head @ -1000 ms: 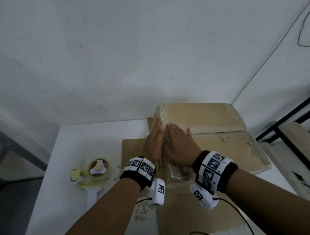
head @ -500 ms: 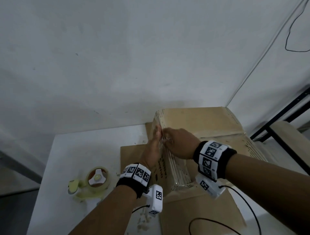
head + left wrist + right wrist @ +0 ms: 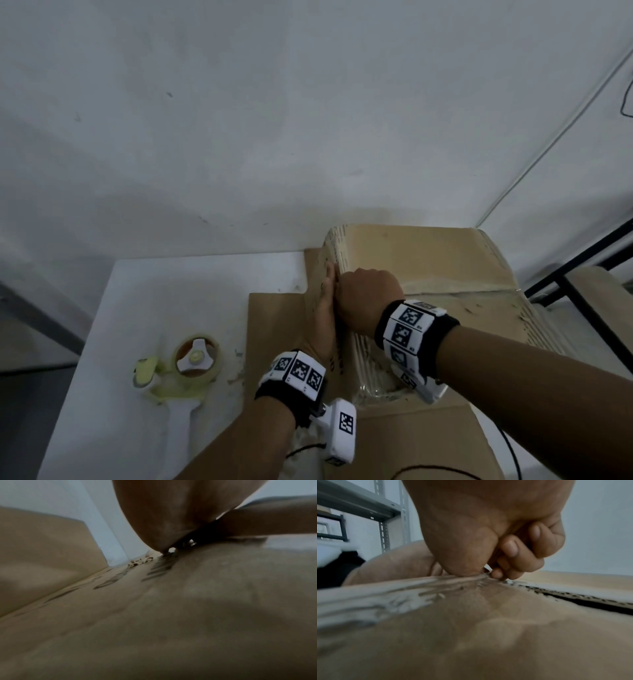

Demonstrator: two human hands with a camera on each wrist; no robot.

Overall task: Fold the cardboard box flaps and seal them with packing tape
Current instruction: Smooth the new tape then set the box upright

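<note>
A brown cardboard box (image 3: pixel 428 260) stands on the white table (image 3: pixel 171 291), its top flaps folded shut along a seam (image 3: pixel 590 601). My left hand (image 3: pixel 323 308) lies flat against the box's left side (image 3: pixel 171 615), fingers straight. My right hand (image 3: pixel 366 298) is curled at the top left edge. In the right wrist view its thumb and fingertips (image 3: pixel 496 573) pinch a crinkled strip of clear packing tape (image 3: pixel 402 596) that runs along that edge. A yellow and white tape dispenser (image 3: pixel 188 370) lies on the table to the left, apart from both hands.
A flat cardboard sheet (image 3: pixel 274 325) lies under the box and reaches toward me. The white wall stands right behind the box. A dark metal shelf frame (image 3: pixel 582 274) is at the right. A black cable (image 3: pixel 445 471) runs near the front edge.
My right hand lay flat on the box top a second ago; its fingers have curled and now pinch the tape at the left edge. The left hand stays against the side.
</note>
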